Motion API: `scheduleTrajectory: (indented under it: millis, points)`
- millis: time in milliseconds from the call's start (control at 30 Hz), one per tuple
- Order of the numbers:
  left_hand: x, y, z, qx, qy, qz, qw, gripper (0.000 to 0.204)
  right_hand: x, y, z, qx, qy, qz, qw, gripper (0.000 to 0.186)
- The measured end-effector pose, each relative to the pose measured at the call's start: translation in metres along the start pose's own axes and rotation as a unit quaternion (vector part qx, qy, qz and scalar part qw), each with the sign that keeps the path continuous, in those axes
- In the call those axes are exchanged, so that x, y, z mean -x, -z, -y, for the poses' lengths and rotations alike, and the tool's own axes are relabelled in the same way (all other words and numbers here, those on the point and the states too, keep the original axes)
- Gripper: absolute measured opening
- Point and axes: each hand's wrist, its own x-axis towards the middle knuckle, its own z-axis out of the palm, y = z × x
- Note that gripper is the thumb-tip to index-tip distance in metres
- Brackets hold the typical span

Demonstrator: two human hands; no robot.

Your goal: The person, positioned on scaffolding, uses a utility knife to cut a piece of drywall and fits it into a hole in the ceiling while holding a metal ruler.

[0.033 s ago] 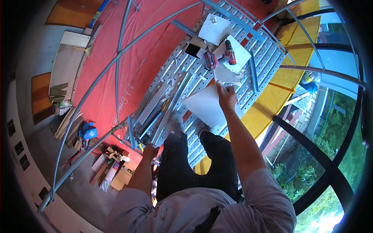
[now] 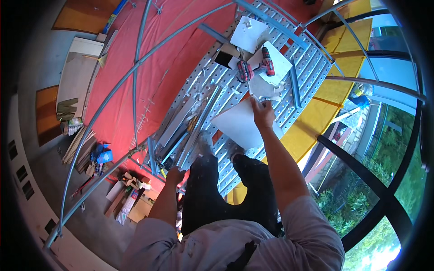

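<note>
My right hand (image 2: 263,114) pinches the upper corner of a white board (image 2: 240,123), which hangs over the perforated metal platform (image 2: 312,74) in front of my feet. Low at my left side is my left hand (image 2: 174,175), its fingers curled; whatever they may hold is hidden. Beyond the board lie a red and black cordless drill (image 2: 267,62) and a second red and black power tool (image 2: 245,71). White board offcuts (image 2: 281,67) rest under and around them, with another white piece (image 2: 249,34) farther off.
Metal channel strips (image 2: 199,128) and debris lie along the platform's left side. An open cardboard box (image 2: 227,56) stands near the tools. Scaffold tubes (image 2: 131,70) cross on the left, above red sheeting (image 2: 181,58). Yellow panels (image 2: 316,110) and dark-framed windows (image 2: 389,194) border the right.
</note>
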Motion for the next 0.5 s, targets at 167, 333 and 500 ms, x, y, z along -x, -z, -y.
scheduleTrajectory:
  millis: [167, 333, 500]
  points:
    - [-0.096, -0.018, -0.045, 0.018, -0.016, 0.039, 0.999, 0.057, -0.025, -0.067, -0.042, 0.045, 0.021, 0.037, 0.998, 0.069]
    - [-0.174, -0.057, -0.035, -0.001, -0.01, 0.074, 0.997, 0.059, -0.054, -0.153, -0.064, 0.063, 0.045, 0.071, 0.994, 0.075]
    - [-0.233, -0.13, -0.015, -0.065, -0.081, 0.029, 0.994, 0.057, -0.076, -0.215, -0.093, 0.115, 0.002, 0.114, 0.987, 0.081]
